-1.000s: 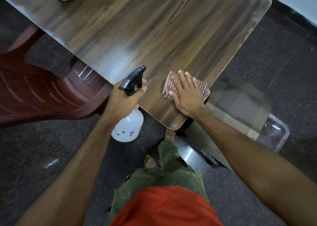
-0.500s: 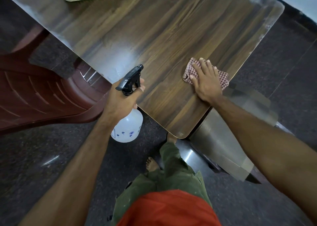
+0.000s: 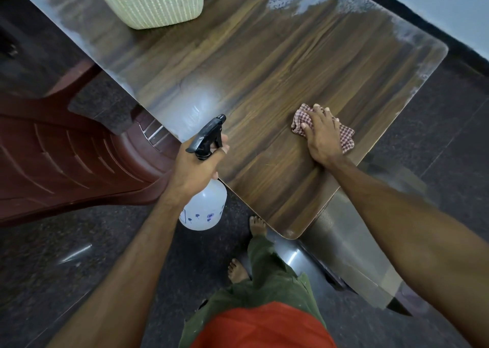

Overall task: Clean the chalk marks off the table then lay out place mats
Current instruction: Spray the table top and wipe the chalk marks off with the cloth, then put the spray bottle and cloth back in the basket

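Right hand: the right hand [image 3: 321, 133] lies palm-down on a crumpled red-and-white checked cloth [image 3: 346, 139], fingers spread and bent over it, pressing it onto the tabletop.
Cloth: on the table near its right-hand edge, partly hidden under the hand, with corners showing on both sides.
Left hand: the left hand [image 3: 197, 166] grips the neck of a white translucent plastic spray bottle with a black trigger head [image 3: 205, 207]; fingers wrapped round it, one fingertip by the trigger.
Spray bottle: held off the near left edge of the table, body hanging below the tabletop level, nozzle pointing over the table.
Table: dark wood-grain rectangular table with rounded corners [image 3: 264, 64]; whitish chalky smears [image 3: 291, 1] along the far and right edges, a pale hazy patch near the nozzle.
Basket: a cream ribbed plastic basket [image 3: 148, 1] stands on the far left part of the table.
Chair: a maroon plastic chair [image 3: 66, 157] beside the table's left edge.
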Available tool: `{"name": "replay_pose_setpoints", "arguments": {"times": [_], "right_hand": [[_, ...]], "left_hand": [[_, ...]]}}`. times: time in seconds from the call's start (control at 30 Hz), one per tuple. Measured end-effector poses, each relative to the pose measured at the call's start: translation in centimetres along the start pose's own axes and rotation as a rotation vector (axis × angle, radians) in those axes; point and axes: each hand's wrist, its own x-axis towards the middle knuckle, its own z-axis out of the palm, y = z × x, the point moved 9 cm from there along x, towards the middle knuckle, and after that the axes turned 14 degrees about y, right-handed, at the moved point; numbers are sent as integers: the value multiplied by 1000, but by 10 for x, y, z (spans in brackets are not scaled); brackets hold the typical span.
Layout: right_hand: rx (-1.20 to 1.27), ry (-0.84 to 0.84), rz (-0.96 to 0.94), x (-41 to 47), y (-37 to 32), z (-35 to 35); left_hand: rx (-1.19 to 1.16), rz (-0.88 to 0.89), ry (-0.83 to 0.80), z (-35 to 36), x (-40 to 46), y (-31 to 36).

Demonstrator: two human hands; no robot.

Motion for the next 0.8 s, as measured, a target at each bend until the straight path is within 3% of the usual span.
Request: {"name": "replay_pose_setpoints", "arguments": {"times": [0.17, 0.4, 0.8], "right_hand": [[243, -33, 43, 26, -19, -8], [528, -143, -5, 78, -97, -21], [596, -227, -97, 158, -203, -11]], "left_hand": [[-43, -2, 48, -7, 22, 19], [-130, 21, 171, -28, 65, 64], [-149, 107, 301, -66, 159, 122]]}}
